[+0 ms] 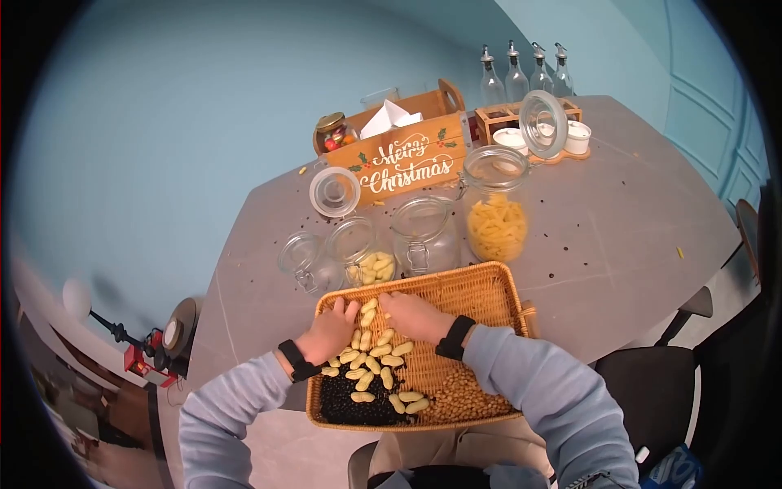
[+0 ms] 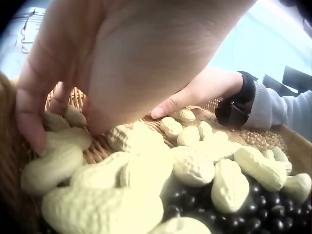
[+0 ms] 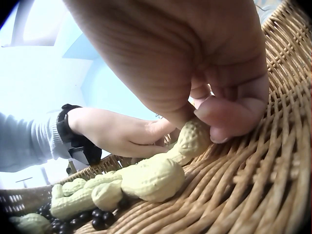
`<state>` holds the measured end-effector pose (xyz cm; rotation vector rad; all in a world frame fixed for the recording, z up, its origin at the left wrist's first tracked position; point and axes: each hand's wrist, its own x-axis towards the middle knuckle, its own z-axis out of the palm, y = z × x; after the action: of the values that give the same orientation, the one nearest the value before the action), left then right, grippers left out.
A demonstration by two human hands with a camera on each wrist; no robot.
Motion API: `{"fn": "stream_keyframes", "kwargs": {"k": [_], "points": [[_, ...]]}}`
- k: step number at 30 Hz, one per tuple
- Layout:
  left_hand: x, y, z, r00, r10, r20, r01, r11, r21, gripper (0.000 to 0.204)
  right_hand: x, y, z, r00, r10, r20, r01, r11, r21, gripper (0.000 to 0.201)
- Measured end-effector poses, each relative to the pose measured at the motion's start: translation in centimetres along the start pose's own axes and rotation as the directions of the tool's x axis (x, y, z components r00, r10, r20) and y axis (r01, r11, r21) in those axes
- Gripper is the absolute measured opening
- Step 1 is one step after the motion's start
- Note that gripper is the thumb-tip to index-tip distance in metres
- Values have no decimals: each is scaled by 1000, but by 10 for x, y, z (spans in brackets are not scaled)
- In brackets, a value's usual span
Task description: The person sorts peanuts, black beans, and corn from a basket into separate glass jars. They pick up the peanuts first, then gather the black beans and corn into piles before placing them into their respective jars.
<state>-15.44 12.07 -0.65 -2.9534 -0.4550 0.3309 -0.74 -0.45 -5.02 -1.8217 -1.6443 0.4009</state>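
A rectangular wicker basket (image 1: 481, 285) holds whole peanuts (image 1: 380, 350), black beans (image 1: 346, 407) and small tan beans or kernels (image 1: 460, 395). My left hand (image 1: 328, 332) reaches down inside its far left part. In the left wrist view, the curled fingers (image 2: 30, 114) and thumb stand on either side of a peanut (image 2: 73, 137). My right hand (image 1: 414, 316) is just to the right, low over the weave. Its thumb and a finger (image 3: 239, 114) pinch one end of a peanut (image 3: 193, 139) in the right wrist view. More peanuts (image 3: 153, 180) lie beside it.
Behind the basket stand clip-top glass jars: one with peanuts (image 1: 376, 267), one with yellow pasta (image 1: 497, 224), and two clear ones (image 1: 428, 240). A wooden Merry Christmas box (image 1: 407, 159), glass bottles (image 1: 516, 81) and white pots (image 1: 577, 138) stand farther back. Loose beans dot the grey table (image 1: 603, 220).
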Motion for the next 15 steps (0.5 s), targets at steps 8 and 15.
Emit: {"fn": "stream_keyframes", "kwargs": {"k": [8,15], "points": [[2,-18,-9,994,54,97,-20,945,-327,26,1,2,3,999,-20,-33,20,1000,3,23],[-7,-15,-26,989,146,-7,-133,878,-460,23,2,3,4,996,-54,-71,55,998,9,18]]}}
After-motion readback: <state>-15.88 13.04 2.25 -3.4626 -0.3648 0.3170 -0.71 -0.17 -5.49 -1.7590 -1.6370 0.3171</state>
